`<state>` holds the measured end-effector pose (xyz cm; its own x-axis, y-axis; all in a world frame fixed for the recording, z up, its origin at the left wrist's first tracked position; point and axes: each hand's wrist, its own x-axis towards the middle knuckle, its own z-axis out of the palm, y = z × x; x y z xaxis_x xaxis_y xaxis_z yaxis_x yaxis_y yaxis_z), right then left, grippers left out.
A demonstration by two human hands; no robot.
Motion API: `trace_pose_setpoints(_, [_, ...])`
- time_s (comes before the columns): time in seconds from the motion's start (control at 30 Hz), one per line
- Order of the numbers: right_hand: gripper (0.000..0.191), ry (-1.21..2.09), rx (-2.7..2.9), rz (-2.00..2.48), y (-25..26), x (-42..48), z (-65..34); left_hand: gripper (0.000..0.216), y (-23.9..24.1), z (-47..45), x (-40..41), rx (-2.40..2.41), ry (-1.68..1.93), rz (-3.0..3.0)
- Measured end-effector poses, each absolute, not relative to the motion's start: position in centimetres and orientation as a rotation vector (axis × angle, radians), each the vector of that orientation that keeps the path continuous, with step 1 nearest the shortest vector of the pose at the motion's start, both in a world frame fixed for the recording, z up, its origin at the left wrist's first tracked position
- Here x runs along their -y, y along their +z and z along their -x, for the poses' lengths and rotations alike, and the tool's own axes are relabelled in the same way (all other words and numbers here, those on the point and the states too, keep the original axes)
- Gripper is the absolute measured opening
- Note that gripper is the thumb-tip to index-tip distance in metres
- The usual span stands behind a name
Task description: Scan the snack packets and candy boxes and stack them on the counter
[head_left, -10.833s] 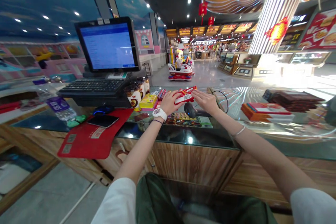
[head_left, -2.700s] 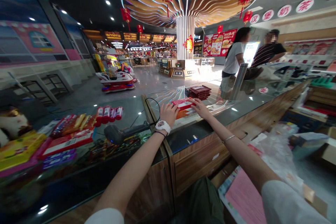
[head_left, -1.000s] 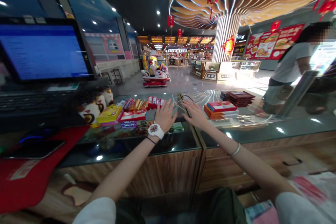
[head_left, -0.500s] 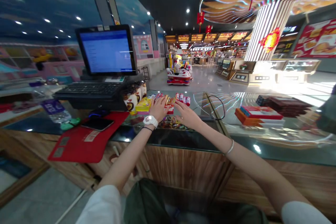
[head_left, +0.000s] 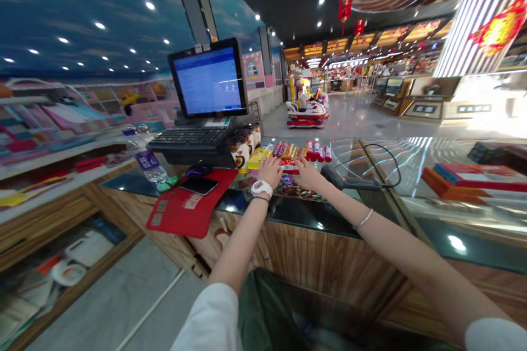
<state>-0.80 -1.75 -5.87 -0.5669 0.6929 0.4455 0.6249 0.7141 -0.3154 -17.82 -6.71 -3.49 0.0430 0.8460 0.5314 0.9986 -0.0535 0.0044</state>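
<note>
On the glass counter lies a small spread of wrapped snacks. My left hand rests over it beside a yellow box, fingers stretched forward and slightly apart. My right hand reaches in from the other side, its fingers extended at the edge of a red packet between the two hands. Behind the fingertips are gold-wrapped sticks and several red rolls. Neither hand visibly lifts anything; the fingertips partly cover the wrappers.
A monitor and keyboard stand left, near paper cups. A phone lies on a red mat, with a water bottle beside it. A black scanner with a cable and stacked boxes are right.
The view has turned left, so the counter and its contents appear farther right. A black scanner now shows beside my right forearm. Both hands stay at the snacks, slightly closer together.
</note>
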Motion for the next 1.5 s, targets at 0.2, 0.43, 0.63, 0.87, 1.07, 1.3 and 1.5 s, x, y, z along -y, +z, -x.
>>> trace_pose_setpoints(0.2, [0.071,0.179,2.432,1.01,-7.5,0.8,0.6,0.04,-3.7,17.7,6.9,1.905,-0.461,1.975])
trace_pose_setpoints(0.43, [0.048,0.115,2.541,1.08,-6.9,1.8,0.8,0.037,-3.1,17.3,7.5,1.945,-0.34,2.098])
trace_pose_setpoints(0.63, [0.039,-0.07,2.561,1.161,-4.3,3.5,-0.2,0.03,-3.1,17.5,7.3,1.952,-0.388,2.108])
trace_pose_setpoints(0.87, [0.031,-0.284,2.606,1.19,-2.6,4.1,-0.1,0.027,-2.9,17.5,7.3,1.928,-0.417,2.13])
trace_pose_setpoints(1.07, [0.03,-0.32,2.584,1.189,-2.0,4.4,-0.1,0.027,-2.4,17.4,7.6,1.869,-0.503,2.088])
trace_pose_setpoints(1.3, [0.031,-0.399,2.508,1.005,-0.3,4.7,-1.9,0.03,-1.6,17.1,8.0,1.748,-0.615,2.019])
trace_pose_setpoints(1.5, [0.031,-0.377,2.343,0.909,0.5,4.4,-5.9,0.03,-0.5,15.5,8.2,1.548,-0.672,2.011])
